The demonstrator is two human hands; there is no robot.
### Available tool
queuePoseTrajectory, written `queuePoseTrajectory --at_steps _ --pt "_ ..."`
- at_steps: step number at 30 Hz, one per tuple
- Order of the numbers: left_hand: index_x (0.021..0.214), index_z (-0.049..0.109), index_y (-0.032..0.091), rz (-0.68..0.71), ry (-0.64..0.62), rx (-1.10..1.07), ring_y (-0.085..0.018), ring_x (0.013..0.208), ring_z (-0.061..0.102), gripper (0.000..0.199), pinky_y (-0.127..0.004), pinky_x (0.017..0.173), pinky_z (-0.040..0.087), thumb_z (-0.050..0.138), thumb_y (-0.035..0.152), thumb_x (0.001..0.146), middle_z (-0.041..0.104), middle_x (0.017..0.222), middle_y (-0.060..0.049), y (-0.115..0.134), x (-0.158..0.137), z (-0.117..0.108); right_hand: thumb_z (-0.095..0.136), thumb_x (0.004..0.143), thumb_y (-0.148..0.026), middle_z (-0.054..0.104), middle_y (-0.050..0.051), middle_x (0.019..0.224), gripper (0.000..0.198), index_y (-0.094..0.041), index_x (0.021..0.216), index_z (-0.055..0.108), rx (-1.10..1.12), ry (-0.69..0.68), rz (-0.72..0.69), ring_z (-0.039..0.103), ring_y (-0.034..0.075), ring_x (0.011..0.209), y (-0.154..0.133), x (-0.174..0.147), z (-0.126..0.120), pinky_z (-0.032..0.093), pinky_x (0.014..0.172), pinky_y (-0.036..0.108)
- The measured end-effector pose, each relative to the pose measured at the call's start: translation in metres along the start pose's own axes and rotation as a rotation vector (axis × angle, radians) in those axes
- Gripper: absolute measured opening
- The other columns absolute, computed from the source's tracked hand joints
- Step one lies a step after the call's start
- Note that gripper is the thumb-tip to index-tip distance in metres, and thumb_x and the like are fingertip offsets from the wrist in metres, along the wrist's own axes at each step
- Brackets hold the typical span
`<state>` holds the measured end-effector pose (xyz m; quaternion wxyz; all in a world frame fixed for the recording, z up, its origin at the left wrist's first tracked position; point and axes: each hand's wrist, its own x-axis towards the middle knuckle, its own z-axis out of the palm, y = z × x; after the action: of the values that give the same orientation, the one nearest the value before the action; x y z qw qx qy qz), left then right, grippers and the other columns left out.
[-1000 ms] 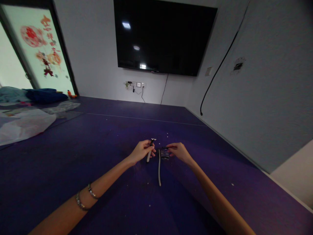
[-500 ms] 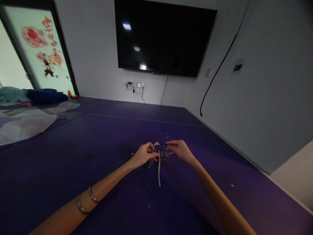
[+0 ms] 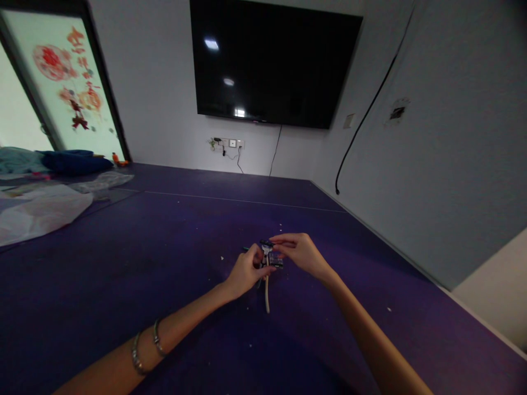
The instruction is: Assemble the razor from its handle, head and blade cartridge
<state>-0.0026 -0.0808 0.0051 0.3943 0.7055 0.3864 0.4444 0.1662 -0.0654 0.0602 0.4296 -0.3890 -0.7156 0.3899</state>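
Note:
In the middle of the head view, my left hand (image 3: 246,272) is closed around a small assembly with a pale cable and dark parts. From it the cable (image 3: 267,296) hangs down below my fingers. A small dark box-like module with lighter markings (image 3: 276,260) sits just right of my left fingertips. My right hand (image 3: 297,249) pinches a small dark strip-like piece (image 3: 265,242) at the top of the assembly, beside a light grey part. The fingers partly hide these small pieces, and their exact kind is too small to tell.
Purple floor matting (image 3: 177,307) spreads around my hands, with small white scraps on it. Clear plastic sheeting (image 3: 49,211) and blue cloth (image 3: 76,161) lie at the left. A black cable (image 3: 364,118) hangs down the right wall; a television (image 3: 275,63) is mounted ahead.
My left hand has turned and moved slightly right, closer to my right hand. The dark strip-like piece has shifted left, now at the top of the assembly.

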Motion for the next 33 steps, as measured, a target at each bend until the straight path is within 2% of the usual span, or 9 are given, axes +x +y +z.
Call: queuePoseTrajectory --at_steps 5,15,21,27,33 --pt "0.072 0.035 0.021 -0.029 0.041 0.007 -0.015 0.051 0.061 0.035 -0.022 0.046 0.041 0.067 0.034 0.069 0.06 0.056 0.004 -0.0005 0.0007 -0.0015 0.059 0.072 -0.022 0.071 0.007 0.085 0.021 -0.016 0.09 0.07 -0.05 -0.015 -0.029 0.067 0.019 0.075 -0.0011 -0.0008 0.0003 0.055 0.064 0.03" --pt "0.072 0.034 0.021 -0.034 0.033 0.014 -0.014 0.048 0.06 0.034 -0.021 0.044 0.04 0.066 0.034 0.069 0.06 0.055 0.004 -0.0012 0.0014 -0.0011 0.057 0.074 -0.019 0.071 0.007 0.088 0.022 -0.017 0.092 0.07 -0.101 -0.005 -0.09 0.066 0.019 0.08 -0.0016 -0.0016 0.0026 0.055 0.07 0.032" --pt "0.073 0.036 0.021 -0.02 0.04 0.047 -0.014 0.047 0.059 0.034 -0.021 0.044 0.039 0.067 0.036 0.069 0.06 0.055 0.004 -0.0046 0.0017 -0.0016 0.056 0.075 -0.02 0.07 0.005 0.083 0.018 -0.018 0.087 0.069 -0.133 -0.022 -0.113 0.066 0.017 0.077 -0.0011 -0.0015 0.0028 0.055 0.07 0.032" --pt "0.072 0.036 0.021 -0.038 0.024 -0.024 -0.013 0.044 0.059 0.035 -0.02 0.041 0.04 0.067 0.036 0.069 0.06 0.053 0.005 -0.0042 0.0024 -0.0019 0.056 0.075 -0.02 0.067 0.003 0.08 0.012 -0.018 0.084 0.065 -0.151 -0.026 -0.174 0.065 0.015 0.077 -0.001 -0.0018 0.0033 0.052 0.074 0.03" --pt "0.074 0.036 0.021 -0.041 0.016 -0.061 -0.013 0.043 0.059 0.036 -0.02 0.039 0.041 0.067 0.037 0.069 0.059 0.053 0.005 -0.0063 0.0032 -0.0023 0.055 0.076 -0.019 0.063 0.001 0.076 0.006 -0.019 0.081 0.058 -0.195 -0.006 -0.235 0.062 0.014 0.073 -0.0023 -0.0035 0.0046 0.05 0.071 0.027"
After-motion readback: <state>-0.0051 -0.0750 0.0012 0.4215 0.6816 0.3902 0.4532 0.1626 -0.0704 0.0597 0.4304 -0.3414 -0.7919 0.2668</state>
